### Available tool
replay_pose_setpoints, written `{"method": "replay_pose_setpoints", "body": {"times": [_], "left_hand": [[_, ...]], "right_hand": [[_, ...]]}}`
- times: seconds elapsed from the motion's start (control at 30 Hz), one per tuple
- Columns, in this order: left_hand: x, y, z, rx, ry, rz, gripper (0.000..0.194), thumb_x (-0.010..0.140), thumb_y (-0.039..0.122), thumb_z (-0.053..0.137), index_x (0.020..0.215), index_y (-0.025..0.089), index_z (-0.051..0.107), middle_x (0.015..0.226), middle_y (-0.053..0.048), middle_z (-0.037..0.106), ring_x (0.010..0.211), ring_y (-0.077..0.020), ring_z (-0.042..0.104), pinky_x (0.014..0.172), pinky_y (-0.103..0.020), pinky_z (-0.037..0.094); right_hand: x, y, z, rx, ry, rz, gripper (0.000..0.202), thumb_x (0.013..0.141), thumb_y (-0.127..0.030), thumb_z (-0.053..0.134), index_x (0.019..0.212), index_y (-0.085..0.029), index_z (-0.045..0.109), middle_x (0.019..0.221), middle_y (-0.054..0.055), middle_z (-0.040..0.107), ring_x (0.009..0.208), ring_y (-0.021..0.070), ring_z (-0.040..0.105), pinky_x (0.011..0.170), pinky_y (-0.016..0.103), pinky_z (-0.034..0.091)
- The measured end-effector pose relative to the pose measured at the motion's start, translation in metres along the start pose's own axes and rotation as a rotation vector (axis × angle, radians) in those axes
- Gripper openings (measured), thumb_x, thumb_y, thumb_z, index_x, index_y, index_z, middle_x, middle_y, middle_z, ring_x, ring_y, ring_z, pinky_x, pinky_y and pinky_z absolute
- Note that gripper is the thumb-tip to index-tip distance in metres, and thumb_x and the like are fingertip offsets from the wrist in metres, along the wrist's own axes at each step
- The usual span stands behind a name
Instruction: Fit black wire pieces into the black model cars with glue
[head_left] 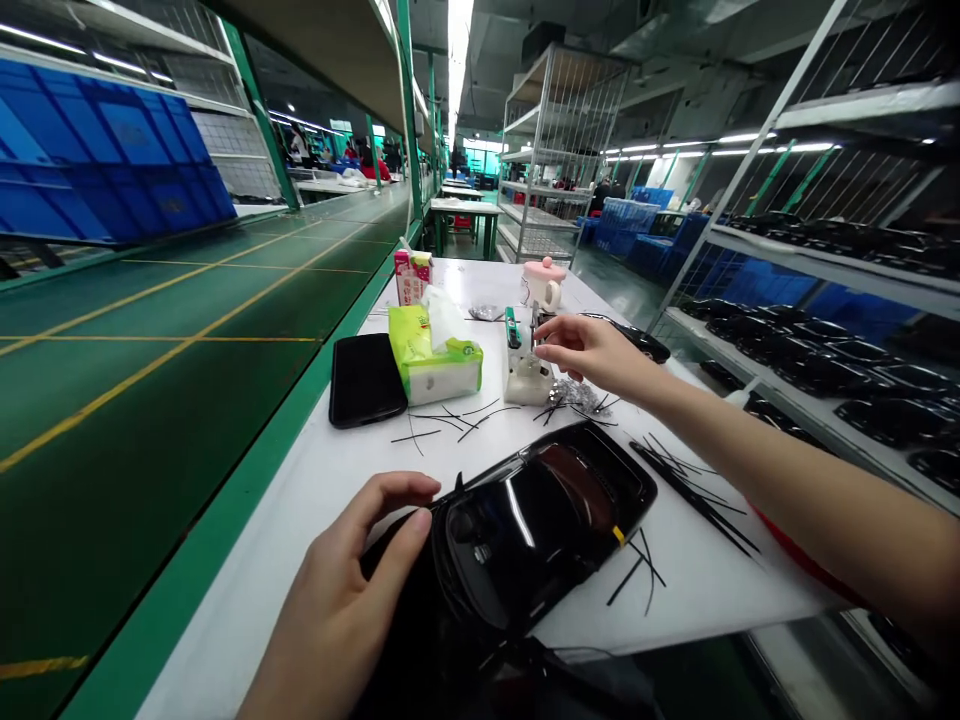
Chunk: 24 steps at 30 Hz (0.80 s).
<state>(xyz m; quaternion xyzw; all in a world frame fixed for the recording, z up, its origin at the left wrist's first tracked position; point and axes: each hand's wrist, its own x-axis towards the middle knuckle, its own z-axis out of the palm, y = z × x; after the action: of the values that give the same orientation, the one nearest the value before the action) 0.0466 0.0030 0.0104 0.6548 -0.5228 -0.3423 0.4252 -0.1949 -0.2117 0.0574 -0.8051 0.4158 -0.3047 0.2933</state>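
A glossy black model car body [517, 520] lies at an angle across the near part of the white table [292, 530]. Beside its left end is my left hand [360, 570], fingers curved and apart, close to the body's edge. My right hand [581, 350] reaches over the small white fixture [527, 383], its thumb and index finger near the upright part; whether they hold anything small is hidden. A green-handled tool [512, 328] stands at the fixture. Small clear pieces [574, 395] lie beside it. Thin black strips [457, 420] are scattered around the car body.
A black tray [366, 380], a green tissue pack [435, 365], a drink carton [412, 277] and a pink-lidded mug [544, 284] stand on the table. The green conveyor [187, 330] runs along the left. Racks of black parts [825, 350] stand at right.
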Motion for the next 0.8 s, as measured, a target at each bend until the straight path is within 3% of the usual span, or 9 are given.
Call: {"method": "replay_pose_setpoints", "body": {"times": [0.13, 0.27, 0.4, 0.57, 0.7, 0.8], "left_hand": [[0.002, 0.000, 0.000, -0.006, -0.015, -0.012, 0.040, 0.091, 0.069, 0.056, 0.107, 0.033, 0.065, 0.112, -0.003, 0.071, 0.110, -0.0277, 0.068, 0.071, -0.028, 0.060], [0.005, -0.002, 0.000, 0.021, -0.057, 0.006, 0.043, 0.090, 0.071, 0.053, 0.108, 0.033, 0.063, 0.109, -0.003, 0.072, 0.107, -0.0291, 0.069, 0.066, -0.028, 0.062], [0.006, -0.004, -0.001, 0.017, -0.057, 0.013, 0.044, 0.090, 0.071, 0.053, 0.108, 0.032, 0.063, 0.109, -0.004, 0.071, 0.101, -0.0278, 0.071, 0.065, -0.028, 0.062], [0.008, -0.012, -0.001, 0.009, -0.045, 0.001, 0.047, 0.088, 0.073, 0.056, 0.111, 0.032, 0.062, 0.114, -0.004, 0.070, 0.108, -0.0288, 0.069, 0.068, -0.025, 0.062], [0.010, -0.027, -0.001, -0.010, -0.023, -0.068, 0.050, 0.087, 0.074, 0.057, 0.114, 0.032, 0.061, 0.115, -0.003, 0.070, 0.109, -0.0282, 0.069, 0.064, -0.021, 0.061], [0.012, -0.033, -0.001, -0.032, -0.009, -0.071, 0.047, 0.085, 0.070, 0.063, 0.112, 0.032, 0.064, 0.117, -0.002, 0.072, 0.104, -0.0276, 0.073, 0.059, -0.020, 0.061]], "right_hand": [[0.008, -0.002, 0.009, -0.003, 0.033, -0.011, 0.027, 0.087, -0.043, 0.075, 0.088, -0.017, 0.068, 0.072, 0.000, 0.063, 0.059, 0.0110, 0.047, 0.055, 0.030, 0.034], [0.014, -0.004, 0.012, 0.025, 0.078, 0.012, 0.038, 0.087, -0.045, 0.077, 0.066, -0.018, 0.060, 0.060, 0.000, 0.062, 0.052, 0.0094, 0.044, 0.054, 0.030, 0.031], [0.019, -0.003, 0.000, 0.156, 0.181, 0.019, 0.040, 0.085, -0.048, 0.079, 0.064, -0.018, 0.061, 0.059, 0.002, 0.064, 0.048, 0.0092, 0.047, 0.050, 0.029, 0.032], [0.014, -0.006, -0.031, 0.346, 0.487, -0.080, 0.042, 0.082, -0.051, 0.081, 0.066, -0.021, 0.058, 0.060, -0.002, 0.060, 0.048, 0.0079, 0.046, 0.047, 0.026, 0.034], [-0.009, -0.014, -0.047, 0.469, 0.598, -0.094, 0.044, 0.072, -0.057, 0.087, 0.067, -0.021, 0.062, 0.059, -0.004, 0.055, 0.047, 0.0074, 0.043, 0.045, 0.025, 0.037], [-0.040, -0.021, -0.051, 0.549, 0.644, -0.069, 0.040, 0.072, -0.053, 0.088, 0.071, -0.020, 0.065, 0.060, -0.004, 0.053, 0.047, 0.0062, 0.042, 0.047, 0.023, 0.040]]}}
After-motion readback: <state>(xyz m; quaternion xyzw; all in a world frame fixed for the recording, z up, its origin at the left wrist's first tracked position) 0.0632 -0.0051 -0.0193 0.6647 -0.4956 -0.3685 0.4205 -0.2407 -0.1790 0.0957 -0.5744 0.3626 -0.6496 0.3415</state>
